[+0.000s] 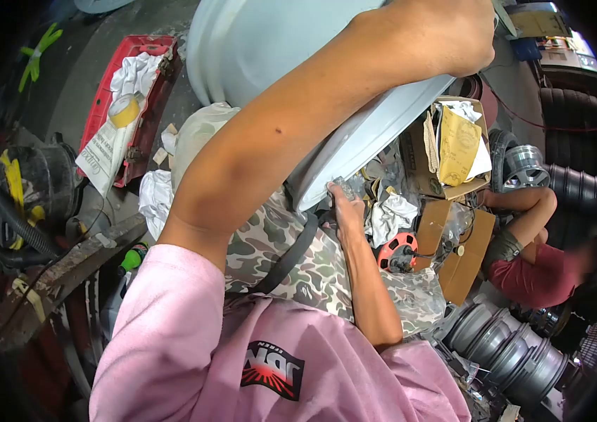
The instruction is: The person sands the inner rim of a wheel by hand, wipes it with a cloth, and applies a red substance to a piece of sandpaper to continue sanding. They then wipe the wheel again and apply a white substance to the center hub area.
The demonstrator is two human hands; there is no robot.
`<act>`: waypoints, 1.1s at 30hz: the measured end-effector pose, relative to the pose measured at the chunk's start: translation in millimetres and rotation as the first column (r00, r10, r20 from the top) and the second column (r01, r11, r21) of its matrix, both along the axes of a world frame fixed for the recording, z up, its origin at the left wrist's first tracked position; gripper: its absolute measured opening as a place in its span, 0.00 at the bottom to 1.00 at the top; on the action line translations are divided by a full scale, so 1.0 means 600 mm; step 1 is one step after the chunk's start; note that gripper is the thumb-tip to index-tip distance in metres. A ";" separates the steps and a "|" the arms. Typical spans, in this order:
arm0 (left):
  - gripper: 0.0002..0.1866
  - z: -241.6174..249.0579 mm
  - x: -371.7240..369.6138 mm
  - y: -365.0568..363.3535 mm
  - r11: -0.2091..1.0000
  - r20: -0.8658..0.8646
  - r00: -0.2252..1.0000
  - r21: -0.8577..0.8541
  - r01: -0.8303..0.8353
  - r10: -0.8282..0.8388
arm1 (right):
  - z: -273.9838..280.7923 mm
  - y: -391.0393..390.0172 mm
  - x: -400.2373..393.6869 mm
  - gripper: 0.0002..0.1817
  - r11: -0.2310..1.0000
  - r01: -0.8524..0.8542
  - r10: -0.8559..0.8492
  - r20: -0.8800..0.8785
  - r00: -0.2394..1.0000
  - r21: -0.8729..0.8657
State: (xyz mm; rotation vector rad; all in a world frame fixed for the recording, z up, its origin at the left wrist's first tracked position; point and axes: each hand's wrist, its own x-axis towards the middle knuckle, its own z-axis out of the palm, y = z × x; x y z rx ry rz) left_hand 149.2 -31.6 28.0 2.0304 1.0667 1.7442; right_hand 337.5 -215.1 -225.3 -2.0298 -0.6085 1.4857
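Head cam: left hand [453,35] steadies white wheel rim [256,42] up top, right hand [346,204] pinches sanding pad [344,187] at lower edge; sanding prob. mid-way, rest unclear.

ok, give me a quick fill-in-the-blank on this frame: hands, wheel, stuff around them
1. The left hand grips the top edge of a large ____ wheel rim.
2. The right hand presses a small grey pad against the rim's ____ edge.
3. The roll of tape lies in a ____ tray.
4. The co-worker at the right wears a ____ shirt.

Missing words: white; lower; red; red
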 end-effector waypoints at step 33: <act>0.10 -0.014 -0.016 0.032 0.917 -0.493 0.833 0.398 -0.040 0.250 | 0.008 -0.003 -0.002 0.21 0.993 -0.052 0.047 -0.056 0.997 -0.106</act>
